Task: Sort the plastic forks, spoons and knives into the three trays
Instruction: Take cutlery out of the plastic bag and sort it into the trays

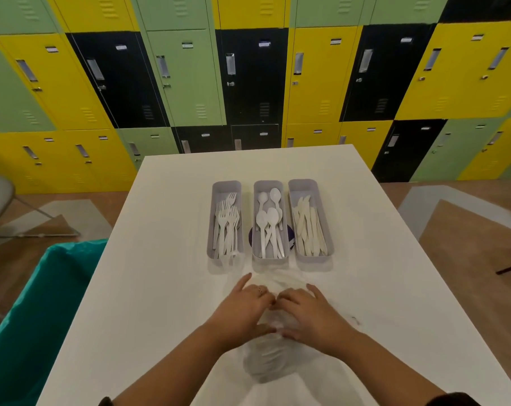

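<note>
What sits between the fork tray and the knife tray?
In the head view, the spoon tray sits between the fork tray and the knife tray, with a dark purple object partly hidden under it.
</note>
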Demonstrator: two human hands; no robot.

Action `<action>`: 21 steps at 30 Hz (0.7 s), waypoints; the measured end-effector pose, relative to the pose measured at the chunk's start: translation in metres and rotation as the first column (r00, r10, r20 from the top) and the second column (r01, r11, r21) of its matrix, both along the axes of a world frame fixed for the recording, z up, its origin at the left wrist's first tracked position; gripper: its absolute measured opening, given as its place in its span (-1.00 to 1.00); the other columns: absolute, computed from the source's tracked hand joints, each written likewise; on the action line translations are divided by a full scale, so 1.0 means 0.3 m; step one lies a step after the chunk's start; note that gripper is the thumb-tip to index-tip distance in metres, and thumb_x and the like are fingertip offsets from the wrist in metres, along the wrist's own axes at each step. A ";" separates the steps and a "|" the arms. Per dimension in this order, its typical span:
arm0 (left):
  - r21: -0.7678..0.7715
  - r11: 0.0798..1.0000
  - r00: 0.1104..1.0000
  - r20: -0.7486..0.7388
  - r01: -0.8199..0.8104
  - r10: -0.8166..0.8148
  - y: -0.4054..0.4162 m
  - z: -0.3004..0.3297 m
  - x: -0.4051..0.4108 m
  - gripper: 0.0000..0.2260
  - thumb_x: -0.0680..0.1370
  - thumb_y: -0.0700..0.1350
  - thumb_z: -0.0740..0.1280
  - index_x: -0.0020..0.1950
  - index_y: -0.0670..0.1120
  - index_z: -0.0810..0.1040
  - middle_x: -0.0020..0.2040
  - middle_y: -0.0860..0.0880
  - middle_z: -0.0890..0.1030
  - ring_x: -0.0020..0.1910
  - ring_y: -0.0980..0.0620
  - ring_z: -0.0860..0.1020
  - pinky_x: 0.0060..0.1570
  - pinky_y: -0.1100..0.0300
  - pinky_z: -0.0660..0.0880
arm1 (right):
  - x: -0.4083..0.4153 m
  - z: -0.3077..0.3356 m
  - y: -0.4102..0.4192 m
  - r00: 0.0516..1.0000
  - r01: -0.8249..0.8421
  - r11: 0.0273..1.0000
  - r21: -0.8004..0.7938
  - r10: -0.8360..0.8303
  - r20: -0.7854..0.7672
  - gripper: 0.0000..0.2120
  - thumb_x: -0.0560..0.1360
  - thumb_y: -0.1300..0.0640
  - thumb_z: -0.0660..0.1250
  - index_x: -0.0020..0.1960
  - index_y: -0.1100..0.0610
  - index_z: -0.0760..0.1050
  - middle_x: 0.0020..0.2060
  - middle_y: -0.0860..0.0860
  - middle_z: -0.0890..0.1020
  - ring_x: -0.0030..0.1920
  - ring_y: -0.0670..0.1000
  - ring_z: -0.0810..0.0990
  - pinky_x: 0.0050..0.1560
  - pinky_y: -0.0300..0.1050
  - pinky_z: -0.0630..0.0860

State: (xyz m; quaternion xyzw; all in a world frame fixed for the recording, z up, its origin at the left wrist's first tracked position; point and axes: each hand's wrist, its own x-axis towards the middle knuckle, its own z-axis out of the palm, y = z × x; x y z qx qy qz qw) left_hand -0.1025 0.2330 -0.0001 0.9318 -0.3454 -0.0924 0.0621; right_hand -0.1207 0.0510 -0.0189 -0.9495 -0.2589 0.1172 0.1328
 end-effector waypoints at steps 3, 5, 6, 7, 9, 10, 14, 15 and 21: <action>0.057 0.998 1.000 -0.020 0.021 -0.020 0.001 0.001 -0.002 -0.79 0.56 -0.03 0.21 0.09 -0.09 0.54 0.05 -0.07 0.57 0.08 -0.04 0.49 0.38 0.16 0.17 | 0.015 -0.002 -0.008 0.997 0.072 0.997 -0.040 -0.074 -0.031 -0.69 0.54 0.00 0.20 0.27 -0.04 0.39 0.24 -0.09 0.45 0.28 -0.07 0.40 0.48 -0.04 -0.02; -0.127 0.990 0.998 -0.024 0.056 -0.060 0.007 0.009 -0.012 -0.84 0.54 -0.06 0.26 -0.03 -0.10 0.58 -0.03 -0.07 0.57 -0.03 -0.05 0.49 0.09 0.20 0.31 | 0.020 0.016 -0.014 0.995 0.095 0.993 0.068 -0.096 0.006 -0.81 0.55 0.08 0.20 0.13 0.01 0.49 0.13 -0.08 0.51 0.19 -0.07 0.46 0.42 -0.11 0.09; -0.221 0.973 0.995 -0.069 0.060 -0.077 0.009 0.015 -0.016 -0.86 0.52 -0.05 0.30 -0.07 -0.09 0.59 -0.03 -0.04 0.56 -0.05 -0.02 0.49 0.01 0.22 0.34 | 0.022 0.028 -0.020 0.994 0.100 0.982 0.161 -0.106 0.024 -0.86 0.54 0.13 0.23 0.06 0.04 0.52 0.09 -0.09 0.52 0.15 -0.09 0.47 0.34 -0.19 0.17; -0.283 0.957 0.988 -0.123 0.060 -0.098 0.010 0.023 -0.019 -0.87 0.51 -0.04 0.32 -0.09 -0.09 0.58 -0.03 -0.02 0.57 -0.06 0.01 0.48 -0.02 0.23 0.37 | 0.023 0.039 -0.028 0.993 0.101 0.963 0.250 -0.112 0.031 -0.90 0.51 0.17 0.27 0.00 0.06 0.53 0.07 -0.11 0.52 0.12 -0.11 0.47 0.24 -0.28 0.22; -0.297 0.953 0.958 -0.253 0.052 -0.131 0.006 0.049 -0.030 -0.80 0.53 0.01 0.31 -0.15 -0.12 0.51 -0.14 -0.05 0.57 -0.15 0.01 0.48 -0.12 0.22 0.39 | 0.017 0.076 -0.046 0.993 0.114 0.917 0.382 -0.100 -0.058 -0.93 0.46 0.22 0.31 -0.09 0.08 0.52 0.03 -0.16 0.53 0.07 -0.22 0.46 0.10 -0.42 0.30; -0.270 0.962 0.941 -0.311 0.050 -0.136 0.005 0.066 -0.034 -0.76 0.55 0.02 0.27 -0.19 -0.13 0.46 -0.23 -0.07 0.53 -0.23 0.00 0.45 -0.20 0.23 0.36 | 0.011 0.096 -0.053 0.990 0.121 0.899 0.422 -0.079 -0.116 -0.93 0.44 0.23 0.31 -0.12 0.08 0.51 -0.03 -0.16 0.55 0.00 -0.24 0.48 0.04 -0.42 0.35; -0.034 0.998 0.931 -0.365 -0.046 0.031 0.019 0.105 -0.028 -0.60 0.64 0.06 0.05 -0.34 -0.10 0.31 -0.40 -0.03 0.35 -0.38 0.04 0.31 -0.26 0.19 0.17 | -0.015 0.156 -0.077 0.948 0.137 0.927 0.350 -0.019 -0.318 -0.89 0.50 0.12 0.28 -0.20 0.01 0.50 -0.34 -0.12 0.57 -0.33 -0.21 0.50 -0.25 -0.39 0.37; 0.014 0.996 0.939 -0.334 -0.087 0.087 0.024 0.107 -0.026 -0.55 0.64 0.07 0.01 -0.38 -0.12 0.25 -0.43 -0.04 0.32 -0.40 0.04 0.30 -0.24 0.19 0.17 | -0.019 0.162 -0.080 0.938 0.123 0.949 0.290 -0.016 -0.346 -0.81 0.54 0.06 0.24 -0.25 -0.02 0.48 -0.38 -0.13 0.56 -0.38 -0.22 0.49 -0.30 -0.41 0.35; 0.327 0.930 0.984 -0.007 -0.168 0.181 0.082 0.098 0.019 -0.67 0.59 0.08 0.14 0.01 -0.16 0.52 0.04 -0.10 0.59 0.02 -0.11 0.56 0.00 0.09 0.39 | -0.016 0.138 -0.109 0.978 0.164 0.966 -0.200 -0.185 -0.091 -0.61 0.63 -0.10 -0.03 -0.21 0.06 0.39 -0.28 0.01 0.57 -0.25 0.00 0.45 -0.17 -0.19 0.28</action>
